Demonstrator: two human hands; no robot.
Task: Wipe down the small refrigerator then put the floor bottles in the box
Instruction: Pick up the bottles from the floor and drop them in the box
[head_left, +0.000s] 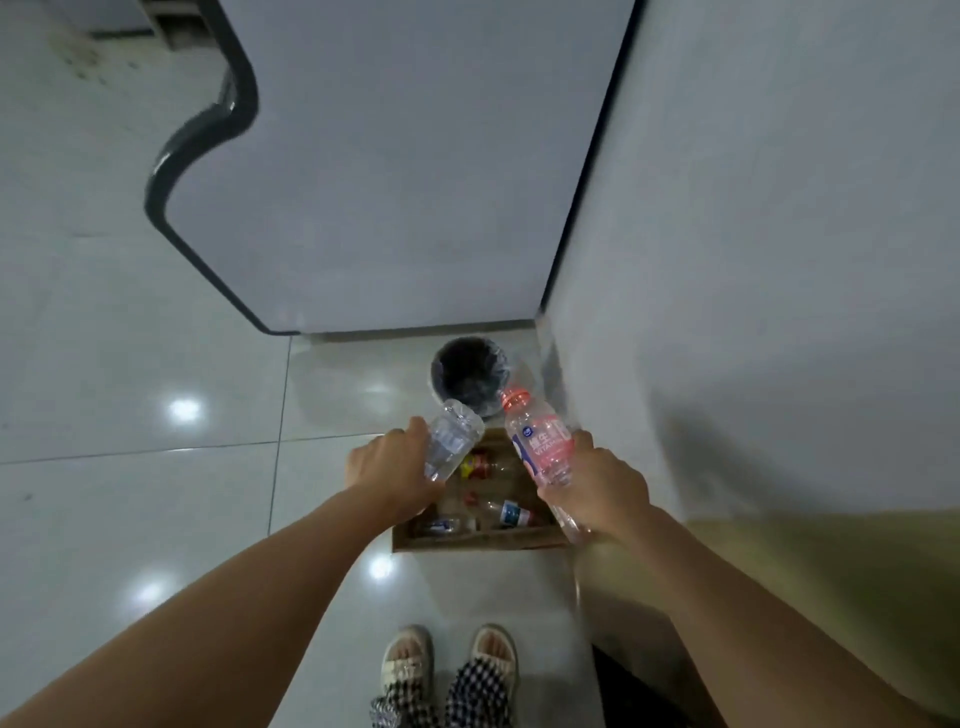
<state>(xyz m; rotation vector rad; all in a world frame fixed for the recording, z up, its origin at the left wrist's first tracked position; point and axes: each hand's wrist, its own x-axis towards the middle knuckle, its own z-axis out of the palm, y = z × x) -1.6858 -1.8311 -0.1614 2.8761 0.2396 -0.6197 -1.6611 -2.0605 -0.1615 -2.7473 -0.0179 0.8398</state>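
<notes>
We hold a clear bottle (451, 446) in our left hand (387, 473) and a pink bottle (540, 447) in our right hand (605, 486), above the box (467, 540) at lower centre. We should lower both before letting go.

Both forearms bare from the lower frame edge up to the wrists; no sleeves in view, no watch, bands or rings visible. Left hand (387, 475) and right hand (605, 486) ungloved. Trousers (470, 696) in a black-and-white check pattern, loose at the hems, falling over the tops of the feet. Left shoe (408, 660) and right shoe (493, 652): pale cream, open-topped, slipper-like, with rounded toes. Left shoe carries a light strap or bow across the front; detail blurred.
</notes>
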